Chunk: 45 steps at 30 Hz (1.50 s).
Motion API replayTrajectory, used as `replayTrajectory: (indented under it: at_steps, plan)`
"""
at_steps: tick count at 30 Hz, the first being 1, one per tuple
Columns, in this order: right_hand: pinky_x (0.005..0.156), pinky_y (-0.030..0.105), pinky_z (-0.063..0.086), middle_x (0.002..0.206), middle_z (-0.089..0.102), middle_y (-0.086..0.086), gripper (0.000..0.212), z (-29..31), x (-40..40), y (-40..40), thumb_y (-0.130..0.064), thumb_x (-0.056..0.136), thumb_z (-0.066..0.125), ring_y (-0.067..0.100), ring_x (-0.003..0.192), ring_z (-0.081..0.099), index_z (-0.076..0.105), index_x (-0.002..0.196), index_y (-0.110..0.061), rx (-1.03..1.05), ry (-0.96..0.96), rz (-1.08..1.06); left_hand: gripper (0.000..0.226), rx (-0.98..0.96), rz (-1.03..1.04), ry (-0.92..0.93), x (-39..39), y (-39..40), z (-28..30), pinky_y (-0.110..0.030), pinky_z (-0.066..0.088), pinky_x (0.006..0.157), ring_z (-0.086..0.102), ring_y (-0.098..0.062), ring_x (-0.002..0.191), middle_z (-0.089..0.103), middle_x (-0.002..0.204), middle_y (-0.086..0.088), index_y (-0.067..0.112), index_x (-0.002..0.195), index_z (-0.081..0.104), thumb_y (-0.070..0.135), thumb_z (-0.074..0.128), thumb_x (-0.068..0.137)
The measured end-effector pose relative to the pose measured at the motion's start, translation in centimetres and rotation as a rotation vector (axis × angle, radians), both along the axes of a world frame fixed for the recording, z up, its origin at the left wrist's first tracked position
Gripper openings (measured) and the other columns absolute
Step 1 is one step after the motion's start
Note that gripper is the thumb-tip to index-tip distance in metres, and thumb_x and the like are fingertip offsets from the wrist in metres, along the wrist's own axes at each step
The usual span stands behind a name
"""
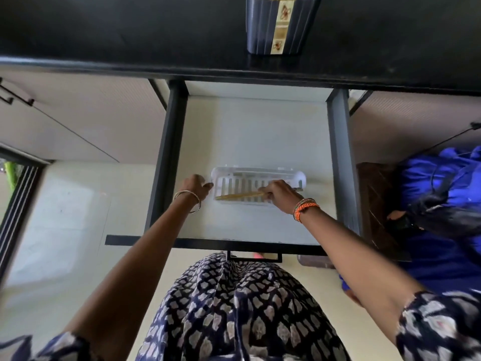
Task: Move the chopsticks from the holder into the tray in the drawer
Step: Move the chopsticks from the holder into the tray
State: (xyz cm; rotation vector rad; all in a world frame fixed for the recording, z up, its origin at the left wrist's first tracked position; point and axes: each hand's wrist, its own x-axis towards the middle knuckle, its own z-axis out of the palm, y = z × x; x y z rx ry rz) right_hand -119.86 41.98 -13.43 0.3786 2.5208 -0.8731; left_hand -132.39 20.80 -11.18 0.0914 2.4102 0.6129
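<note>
- Pinching the pale wooden chopsticks at one end, the right hand holds them low inside the white slotted plastic tray in the open white drawer.
- The left hand touches the tray's left end; whether its fingers curl round it cannot be told.
- More chopsticks stand in the dark ribbed holder on the black counter.

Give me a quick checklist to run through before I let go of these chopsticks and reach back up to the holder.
1. Drawer pulled open: ok.
2. Tray steadied, left hand at its left end: ok.
3. Chopsticks over the tray, right hand gripping one end: ok.
4. Chopsticks lying fully flat on the slotted bottom: cannot tell.
5. Holder upright on the counter, more sticks showing at its top: ok.
6. How many sticks remain in it: cannot tell.
</note>
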Motion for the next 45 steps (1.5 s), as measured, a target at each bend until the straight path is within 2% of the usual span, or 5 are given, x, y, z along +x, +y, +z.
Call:
replayTrajectory:
  at_steps: [5, 20, 25, 35, 45]
  plan:
    - [0.089, 0.021, 0.04, 0.112, 0.069, 0.016, 0.041, -1.5, -1.1, 0.0, 0.012, 0.086, 0.046, 0.028, 0.109, 0.062, 0.061, 0.123, -0.002, -0.032, -0.054, 0.014, 0.028, 0.13, 0.201, -0.163, 1.2, 0.5, -1.3, -0.039, 0.058, 0.064, 0.062, -0.025, 0.053, 0.062, 0.055, -0.018, -0.002, 0.064, 0.057, 0.009, 0.057, 0.09]
    - [0.087, 0.034, 0.052, 0.113, 0.065, 0.012, 0.03, -0.6, -1.9, -0.1, 0.001, 0.089, 0.054, 0.029, 0.105, 0.063, 0.071, 0.11, -0.01, 0.112, 0.009, 0.247, 0.03, 0.155, 0.237, -0.135, 1.7, 0.3, -0.9, -0.012, 0.047, 0.036, 0.061, -0.011, 0.04, 0.062, 0.076, -0.017, -0.006, 0.112, 0.06, 0.011, 0.056, 0.088]
    - [0.081, 0.034, 0.051, 0.113, 0.068, 0.008, 0.031, 2.6, -3.1, 0.1, -0.002, 0.09, 0.05, 0.028, 0.106, 0.063, 0.069, 0.111, -0.013, 0.176, 0.187, 0.174, 0.032, 0.095, 0.05, 0.076, 0.6, 1.8, 2.2, -0.038, 0.046, 0.098, 0.057, -0.035, 0.112, 0.061, 0.122, -0.021, 0.004, 0.121, 0.054, 0.01, 0.052, 0.09]
    - [0.062, 0.038, 0.054, 0.068, 0.066, 0.01, 0.025, 22.5, -14.2, 13.1, -0.014, 0.089, 0.055, 0.016, 0.063, 0.061, 0.072, 0.084, 0.003, -0.114, 1.051, -0.611, 0.037, 0.527, -0.282, 0.682, -10.3, 17.2, 20.1, -0.033, 0.049, 0.088, 0.062, -0.028, 0.101, 0.06, 0.123, -0.014, 0.012, 0.12, 0.057, 0.004, 0.047, 0.085]
    - [0.085, 0.043, 0.058, 0.088, 0.068, 0.026, 0.035, 25.1, -26.3, 22.4, -0.018, 0.085, 0.068, 0.022, 0.076, 0.063, 0.066, 0.099, 0.014, -0.414, 0.74, -0.903, 0.039, 0.21, -0.365, 0.667, -17.4, 22.2, 19.0, -0.061, 0.005, 0.113, 0.026, -0.024, 0.14, 0.045, 0.143, 0.001, 0.027, 0.126, 0.052, 0.013, 0.051, 0.09]
